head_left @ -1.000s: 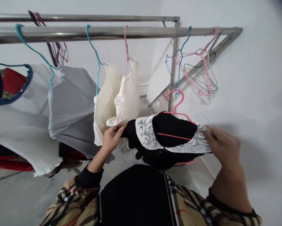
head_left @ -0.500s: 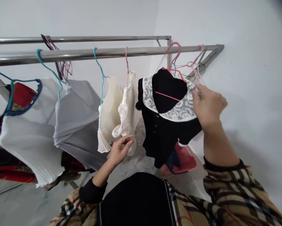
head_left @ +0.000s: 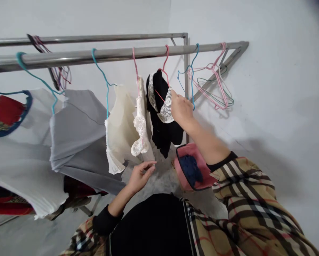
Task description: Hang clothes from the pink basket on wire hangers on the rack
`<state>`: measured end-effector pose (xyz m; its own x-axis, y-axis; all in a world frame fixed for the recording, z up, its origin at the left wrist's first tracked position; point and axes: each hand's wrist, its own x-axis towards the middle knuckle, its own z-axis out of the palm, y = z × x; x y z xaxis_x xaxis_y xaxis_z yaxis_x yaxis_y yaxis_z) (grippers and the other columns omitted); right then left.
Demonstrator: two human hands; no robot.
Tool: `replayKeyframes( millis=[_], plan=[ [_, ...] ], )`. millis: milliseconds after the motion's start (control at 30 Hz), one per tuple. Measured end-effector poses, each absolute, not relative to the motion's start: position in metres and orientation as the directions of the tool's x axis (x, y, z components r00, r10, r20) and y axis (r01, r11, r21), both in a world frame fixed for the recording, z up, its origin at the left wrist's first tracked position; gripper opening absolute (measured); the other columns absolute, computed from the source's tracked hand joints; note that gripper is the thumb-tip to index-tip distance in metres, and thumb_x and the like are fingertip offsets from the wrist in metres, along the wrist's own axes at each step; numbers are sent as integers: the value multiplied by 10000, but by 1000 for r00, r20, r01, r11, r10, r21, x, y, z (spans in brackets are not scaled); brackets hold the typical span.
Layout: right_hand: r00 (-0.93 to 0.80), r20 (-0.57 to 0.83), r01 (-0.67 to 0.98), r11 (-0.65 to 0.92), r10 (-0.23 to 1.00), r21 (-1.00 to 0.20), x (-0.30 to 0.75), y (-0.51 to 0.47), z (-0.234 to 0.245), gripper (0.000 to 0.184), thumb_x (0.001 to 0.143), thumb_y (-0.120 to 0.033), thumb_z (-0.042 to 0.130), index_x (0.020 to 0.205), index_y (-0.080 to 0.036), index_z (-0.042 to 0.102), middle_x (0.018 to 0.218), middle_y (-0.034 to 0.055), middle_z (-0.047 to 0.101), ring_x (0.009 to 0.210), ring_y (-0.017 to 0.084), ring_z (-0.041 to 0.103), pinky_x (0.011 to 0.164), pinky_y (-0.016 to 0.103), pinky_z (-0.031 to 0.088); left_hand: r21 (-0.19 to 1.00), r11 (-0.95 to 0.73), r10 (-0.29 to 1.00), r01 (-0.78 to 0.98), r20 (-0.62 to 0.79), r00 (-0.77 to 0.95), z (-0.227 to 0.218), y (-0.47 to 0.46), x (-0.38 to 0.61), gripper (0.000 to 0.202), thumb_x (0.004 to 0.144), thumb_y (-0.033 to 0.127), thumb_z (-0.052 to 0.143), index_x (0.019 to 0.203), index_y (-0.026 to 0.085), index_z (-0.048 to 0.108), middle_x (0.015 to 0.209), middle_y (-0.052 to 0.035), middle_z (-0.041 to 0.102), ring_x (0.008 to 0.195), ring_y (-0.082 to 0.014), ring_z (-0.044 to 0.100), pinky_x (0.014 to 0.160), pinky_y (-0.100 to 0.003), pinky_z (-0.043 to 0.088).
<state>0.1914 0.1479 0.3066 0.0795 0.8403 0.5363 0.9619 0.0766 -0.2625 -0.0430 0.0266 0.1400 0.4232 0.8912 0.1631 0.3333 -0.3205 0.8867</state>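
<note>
A black top (head_left: 166, 133) with a white lace collar (head_left: 167, 111) hangs on a pink hanger (head_left: 165, 63) hooked over the front metal rail (head_left: 117, 54). My right hand (head_left: 181, 108) is closed on the top's shoulder and collar edge. To its left, a white lace garment (head_left: 140, 129) hangs on another pink hanger, close beside the black top. My left hand (head_left: 141, 175) is raised below that lace garment, fingers extended with a gap to the thumb, holding nothing.
A cream garment (head_left: 122, 121), a grey garment (head_left: 76, 124) and a white pleated one (head_left: 23, 167) hang further left. Bare hangers, blue (head_left: 193, 78) and pink (head_left: 223, 89), hang at the right end. A pink basket (head_left: 181, 174) with dark blue cloth stands below.
The black top on its hanger has moved left along the rail, closer to the lace garment, with my right hand on it. The blue hanger and basket are now more exposed.
</note>
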Motion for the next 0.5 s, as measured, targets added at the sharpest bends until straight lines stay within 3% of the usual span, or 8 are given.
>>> replayKeyframes(
  millis=[200,333,400,433,500],
  plan=[
    [-62,632,863,360,773,-355,219,128,256,503,1015,-425,202,1438,-211,371,1298,117,553,1215,253,522,1035,468,421,909,-222,850,352,4,527,123,19,-17,316,874,393,565,1079,192,697,868,-56,739,763,-153,665,621,-214,506],
    [25,580,827,309,815,-470,270,88,176,480,1011,-415,256,1435,-229,381,1331,108,533,1227,230,503,1039,428,420,926,-97,818,365,-135,560,113,16,3,352,854,432,583,1071,180,698,808,-55,720,740,-163,663,566,-211,494],
    [158,411,826,107,898,-553,303,63,122,454,1010,-372,276,1413,-214,416,1283,115,566,1205,232,513,1029,420,421,923,-53,797,380,-190,573,105,14,15,349,848,431,585,1063,181,700,803,-52,717,745,-168,668,599,-227,515],
    [248,254,830,-70,935,-554,319,50,94,442,1007,-345,294,1389,-181,445,1251,132,584,1192,242,518,1029,426,414,920,-37,787,391,-214,579,100,14,21,341,847,422,583,1060,182,701,817,-53,721,753,-169,671,619,-235,524],
    [408,-212,807,-460,888,-371,349,24,42,439,995,-297,341,1394,-141,436,1329,165,535,1254,251,472,1071,415,359,910,-15,766,414,-256,590,90,12,35,324,844,395,578,1051,181,704,844,-55,730,771,-170,674,658,-249,536]
  ],
)
